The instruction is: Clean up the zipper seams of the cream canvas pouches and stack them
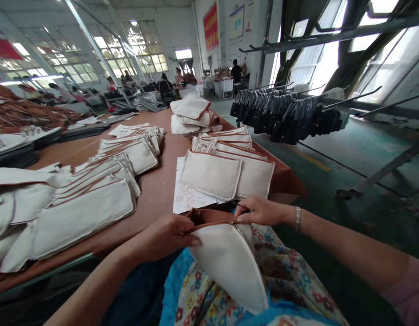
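Observation:
A cream fabric pouch (pixel 226 262) with brown edging hangs over my lap, its mouth parted so that the brown inside shows. My left hand (pixel 178 231) pinches the left end of its top edge between thumb and fingers. At the other end of that edge, my right hand (pixel 253 210) is closed, with a small dark thing at its fingertips that I cannot make out. Just beyond, a row of finished-looking cream pouches (pixel 211 174) leans in overlapping layers on a white sheet (pixel 180 194).
More cream pouches (pixel 83 217) lie in overlapping rows along the left of the brown-covered table (pixel 155 181). A further pile (pixel 191 113) stands at the back. On the right, a metal rack (pixel 362 106) carries dark hanging pieces (pixel 284 117). A floral apron (pixel 291 276) covers my lap. Several people work far off.

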Tool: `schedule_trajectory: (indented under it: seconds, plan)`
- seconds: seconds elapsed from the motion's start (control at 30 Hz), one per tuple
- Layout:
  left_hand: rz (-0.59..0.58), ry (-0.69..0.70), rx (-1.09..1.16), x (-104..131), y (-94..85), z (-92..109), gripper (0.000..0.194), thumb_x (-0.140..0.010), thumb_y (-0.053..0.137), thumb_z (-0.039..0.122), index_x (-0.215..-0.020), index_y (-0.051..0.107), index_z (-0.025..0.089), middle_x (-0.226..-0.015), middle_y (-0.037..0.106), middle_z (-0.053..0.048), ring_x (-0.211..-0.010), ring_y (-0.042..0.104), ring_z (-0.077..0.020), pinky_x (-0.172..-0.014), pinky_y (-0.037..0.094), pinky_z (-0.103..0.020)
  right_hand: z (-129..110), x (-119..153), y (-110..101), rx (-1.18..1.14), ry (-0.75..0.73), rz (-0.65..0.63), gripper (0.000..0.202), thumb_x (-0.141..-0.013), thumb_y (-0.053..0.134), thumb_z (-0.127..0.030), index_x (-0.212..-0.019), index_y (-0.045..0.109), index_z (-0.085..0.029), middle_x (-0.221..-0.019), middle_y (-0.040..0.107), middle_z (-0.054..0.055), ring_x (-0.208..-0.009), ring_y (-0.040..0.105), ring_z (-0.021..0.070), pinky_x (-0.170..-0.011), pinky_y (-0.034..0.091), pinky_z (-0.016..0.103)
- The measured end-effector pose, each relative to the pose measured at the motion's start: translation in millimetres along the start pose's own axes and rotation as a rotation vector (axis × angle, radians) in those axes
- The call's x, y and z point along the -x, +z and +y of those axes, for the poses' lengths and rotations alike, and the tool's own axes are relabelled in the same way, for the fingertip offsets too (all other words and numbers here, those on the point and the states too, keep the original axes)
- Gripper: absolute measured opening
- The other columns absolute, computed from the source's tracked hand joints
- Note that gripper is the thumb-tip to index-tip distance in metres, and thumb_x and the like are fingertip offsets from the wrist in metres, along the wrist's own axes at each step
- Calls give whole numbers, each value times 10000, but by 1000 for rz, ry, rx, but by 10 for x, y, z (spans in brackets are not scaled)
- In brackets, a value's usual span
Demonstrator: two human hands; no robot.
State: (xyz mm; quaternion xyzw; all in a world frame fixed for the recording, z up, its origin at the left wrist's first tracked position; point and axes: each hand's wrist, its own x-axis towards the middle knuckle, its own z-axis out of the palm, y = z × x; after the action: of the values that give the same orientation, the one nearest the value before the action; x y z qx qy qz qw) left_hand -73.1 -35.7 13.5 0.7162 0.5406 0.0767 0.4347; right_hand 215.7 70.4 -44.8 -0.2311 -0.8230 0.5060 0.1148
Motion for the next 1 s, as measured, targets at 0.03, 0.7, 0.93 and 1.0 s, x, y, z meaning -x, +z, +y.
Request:
schedule_trajectory:
  seconds: [0.03,0.7,0.93,1.0]
  plan:
    - [13,16,-67,-12,-12,91,360,-849,644,449,-646,609,155,-633,460,35,-600,397,-112,-518,283,-202,-57,-28,-20,118,-36,64,193,-834,648,-285,-909,699,-115,-816,659,56,-746,587,158,-670,445,252]
    - [-175,-138,512,237,-319,276,411,-652,823,465,-933,751,174,-922,723,-49,-837,630,-239,-773,486,-305,-79,-95,-139,-113,-76,47,184,-727,752,-264,-807,700,-107,-794,638,32,-752,578,145,-699,472,252]
    - [62,108,244,-236,-23,497,372,-608,857,451,-770,711,150,-667,519,49,-637,433,-117,-551,330,-195,-440,-373,106,-509,-239,-79,452,-782,684,-229,-1209,565,-139,-1064,649,65,-950,616,177,-831,494,300]
    - [75,93,287,-294,70,443,369,-634,843,447,-783,697,142,-651,484,58,-613,393,-105,-527,294,-195,-402,-398,191,-551,-212,-117,438,-745,728,-233,-1139,568,-127,-981,631,37,-856,592,142,-750,475,248]
